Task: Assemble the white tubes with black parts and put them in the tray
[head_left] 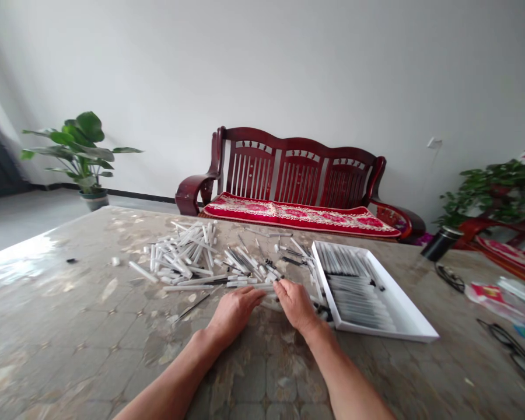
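Near the table's middle, my left hand and my right hand are close together, fingers closed. A whitish pen spans between their fingertips; its ends are hidden by the fingers. Just beyond lies a loose spread of pen parts, with clear and white tubes, thin refills and small black pieces. To the left is a heaped pile of white pen barrels. On the right, beside my right hand, a shallow white box holds rows of assembled-looking pens.
The patterned table also bears a black cylinder, eyeglasses and a plastic packet on the right. Behind it stands a dark red wooden bench. Potted plants flank the room.
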The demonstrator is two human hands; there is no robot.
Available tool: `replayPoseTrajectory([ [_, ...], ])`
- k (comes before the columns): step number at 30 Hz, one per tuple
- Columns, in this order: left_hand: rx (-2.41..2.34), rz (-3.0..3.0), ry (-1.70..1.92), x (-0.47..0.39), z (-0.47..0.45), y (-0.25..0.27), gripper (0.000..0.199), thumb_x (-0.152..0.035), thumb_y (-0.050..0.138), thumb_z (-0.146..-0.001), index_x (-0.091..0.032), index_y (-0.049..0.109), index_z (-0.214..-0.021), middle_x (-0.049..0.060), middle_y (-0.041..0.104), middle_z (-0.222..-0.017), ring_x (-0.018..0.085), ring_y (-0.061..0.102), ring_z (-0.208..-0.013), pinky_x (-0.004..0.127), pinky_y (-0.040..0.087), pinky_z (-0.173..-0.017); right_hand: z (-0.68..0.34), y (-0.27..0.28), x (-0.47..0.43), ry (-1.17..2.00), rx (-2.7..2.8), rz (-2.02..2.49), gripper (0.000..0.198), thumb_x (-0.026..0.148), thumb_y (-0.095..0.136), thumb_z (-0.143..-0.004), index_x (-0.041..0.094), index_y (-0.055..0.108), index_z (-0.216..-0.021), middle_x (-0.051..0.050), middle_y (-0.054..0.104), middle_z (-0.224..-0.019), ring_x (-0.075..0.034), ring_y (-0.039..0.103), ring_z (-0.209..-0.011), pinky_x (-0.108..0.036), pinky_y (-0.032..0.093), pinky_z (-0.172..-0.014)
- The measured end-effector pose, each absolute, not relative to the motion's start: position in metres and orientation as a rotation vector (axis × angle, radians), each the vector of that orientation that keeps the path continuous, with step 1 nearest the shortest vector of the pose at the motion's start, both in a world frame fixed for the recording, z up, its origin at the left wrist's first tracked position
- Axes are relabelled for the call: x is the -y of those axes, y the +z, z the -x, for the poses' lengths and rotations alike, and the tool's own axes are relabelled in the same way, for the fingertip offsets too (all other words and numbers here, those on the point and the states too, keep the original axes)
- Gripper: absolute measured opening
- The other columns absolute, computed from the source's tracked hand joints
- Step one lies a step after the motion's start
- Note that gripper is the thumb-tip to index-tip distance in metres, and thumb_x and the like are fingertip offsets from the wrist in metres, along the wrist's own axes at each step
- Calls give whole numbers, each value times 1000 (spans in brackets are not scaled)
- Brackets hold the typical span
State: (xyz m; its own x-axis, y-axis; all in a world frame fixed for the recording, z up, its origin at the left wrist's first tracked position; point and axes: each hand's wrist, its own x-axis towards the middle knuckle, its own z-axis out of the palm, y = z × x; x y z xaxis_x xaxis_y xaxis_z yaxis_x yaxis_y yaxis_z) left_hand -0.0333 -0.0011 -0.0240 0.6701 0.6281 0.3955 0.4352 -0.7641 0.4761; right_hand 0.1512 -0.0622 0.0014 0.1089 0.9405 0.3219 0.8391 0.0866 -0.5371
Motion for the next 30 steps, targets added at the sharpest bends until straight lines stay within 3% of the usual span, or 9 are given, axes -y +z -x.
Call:
replayPoseTrajectory([
  [6,-883,-2418,846,-2,33,-24,29,-20,48,-92,-22,72,-107,7,75,-97,20,71,-87,27,53,-78,-155,3,64,314,1770,1653,41,49,36,-98,22,56,-74,1,59,-61,-15,57,-61,-23,32,-57],
  [10,-864,-2471,876,-2,34,-21,28,-20,48,-92,-22,73,-106,7,75,-95,19,71,-84,26,53,-76,-150,0,62,321,1693,1631,42,48,41,-94,22,52,-62,2,53,-53,-14,53,-54,-23,34,-54],
  [16,-834,-2587,937,3,35,-15,28,-19,47,-92,-24,72,-104,7,73,-84,19,68,-79,25,50,-72,-133,-4,60,945,1146,1548,61,72,41,-85,24,41,-48,7,36,-35,-9,32,-28,-21,22,-31],
  [19,-897,-2387,1046,2,34,-18,23,-20,51,-89,-25,72,-99,6,74,-88,20,69,-81,27,50,-74,-134,0,62,1051,1067,1506,64,78,40,-82,23,49,-51,4,44,-38,-10,38,-31,-21,25,-31],
  [21,-960,-2103,1160,1,32,-18,18,-25,54,-88,-24,70,-95,4,75,-86,20,69,-80,27,50,-74,-143,2,60,950,1057,1482,65,78,36,-84,22,56,-57,0,53,-45,-12,47,-36,-22,31,-33],
  [23,-967,-1774,1270,0,31,-15,18,-32,53,-89,-22,68,-92,3,74,-81,19,69,-78,27,50,-74,-157,1,57,714,1079,1519,60,72,36,-86,21,60,-66,-2,60,-53,-15,53,-41,-25,38,-38],
  [26,-911,-1402,1360,-2,30,-10,26,-43,55,-87,-19,64,-91,4,75,-80,19,68,-78,29,50,-76,-179,-2,53,382,1169,1662,37,53,47,-86,21,63,-78,-3,67,-66,-19,62,-56,-29,47,-53],
  [30,-864,-1014,1334,-7,28,-8,38,-53,68,-73,-18,61,-87,8,77,-86,18,68,-77,29,49,-72,-187,-3,54,195,1386,1829,16,25,54,-82,23,68,-88,-4,73,-88,-21,68,-84,-30,48,-74],
])
